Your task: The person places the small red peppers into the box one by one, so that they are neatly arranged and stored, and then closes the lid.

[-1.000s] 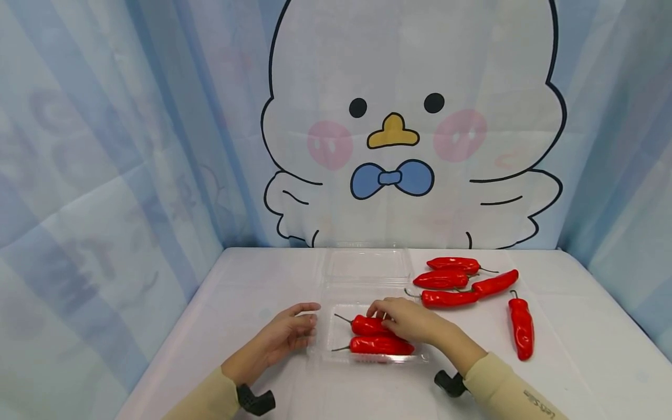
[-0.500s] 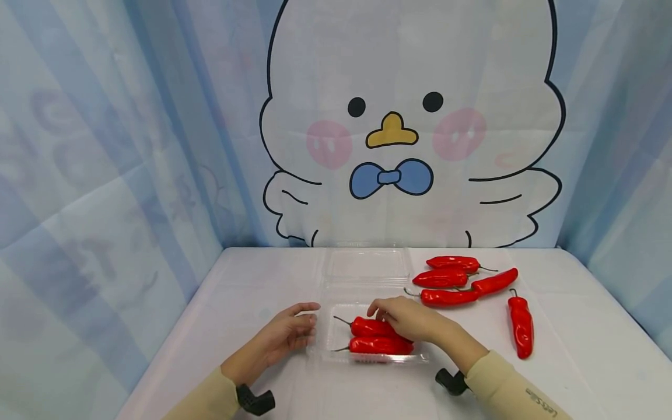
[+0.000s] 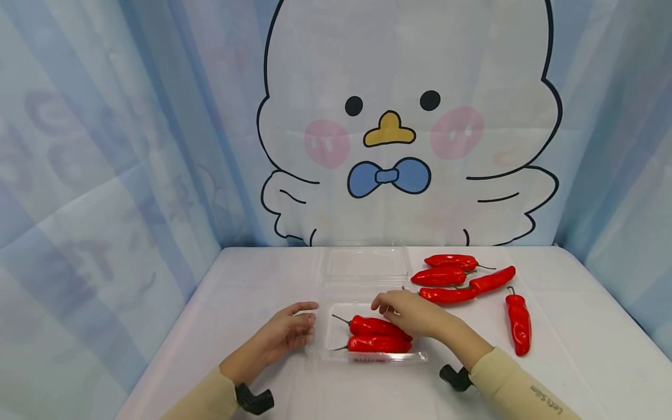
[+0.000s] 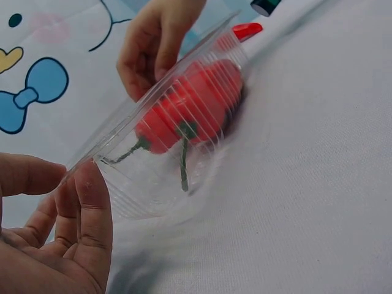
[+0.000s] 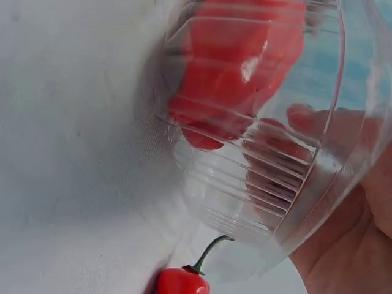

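Two red chili peppers, a rear one and a front one, lie side by side in a clear plastic clamshell box, stems pointing left. My left hand pinches the box's left rim between thumb and fingers, as the left wrist view shows. Over the right back part of the box, my right hand hovers just above the rear pepper, fingers loosely bent and holding nothing. Seen through the ribbed wall in the right wrist view, its fingertips sit apart from the peppers.
Several more red peppers lie in a loose group behind and right of the box. A single pepper lies farther right. The box's lid is folded back toward the table's rear edge, in front of a printed curtain.
My right hand has let go of the rear pepper and lifted slightly up and to the right. That pepper now rests in the box. My left hand has stayed in place.
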{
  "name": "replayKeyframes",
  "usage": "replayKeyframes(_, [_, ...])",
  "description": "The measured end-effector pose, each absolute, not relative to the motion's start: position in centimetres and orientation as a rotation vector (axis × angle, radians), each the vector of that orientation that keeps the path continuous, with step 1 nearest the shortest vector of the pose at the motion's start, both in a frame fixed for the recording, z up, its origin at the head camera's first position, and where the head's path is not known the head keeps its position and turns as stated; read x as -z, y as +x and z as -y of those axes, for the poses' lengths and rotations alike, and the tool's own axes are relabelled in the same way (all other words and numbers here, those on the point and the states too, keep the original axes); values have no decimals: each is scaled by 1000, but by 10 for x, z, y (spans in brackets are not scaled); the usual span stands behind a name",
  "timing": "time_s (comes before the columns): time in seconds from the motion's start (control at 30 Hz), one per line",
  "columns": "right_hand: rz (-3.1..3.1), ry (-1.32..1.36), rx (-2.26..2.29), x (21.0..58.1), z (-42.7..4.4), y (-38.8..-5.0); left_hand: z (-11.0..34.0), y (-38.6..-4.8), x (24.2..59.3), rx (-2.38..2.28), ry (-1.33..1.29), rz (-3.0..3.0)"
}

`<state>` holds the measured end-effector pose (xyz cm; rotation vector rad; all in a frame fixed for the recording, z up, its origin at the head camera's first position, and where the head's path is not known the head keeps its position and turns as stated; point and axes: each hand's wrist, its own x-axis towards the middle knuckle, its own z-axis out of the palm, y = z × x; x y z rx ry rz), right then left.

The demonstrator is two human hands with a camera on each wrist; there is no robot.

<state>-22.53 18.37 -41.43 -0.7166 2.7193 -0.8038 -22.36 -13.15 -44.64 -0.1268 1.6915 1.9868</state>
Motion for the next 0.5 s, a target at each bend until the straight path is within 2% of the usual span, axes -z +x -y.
replayKeyframes(0.5, [-2811,-838,764,409,-196,-236,130,-225,449,-1987,-159,-1705])
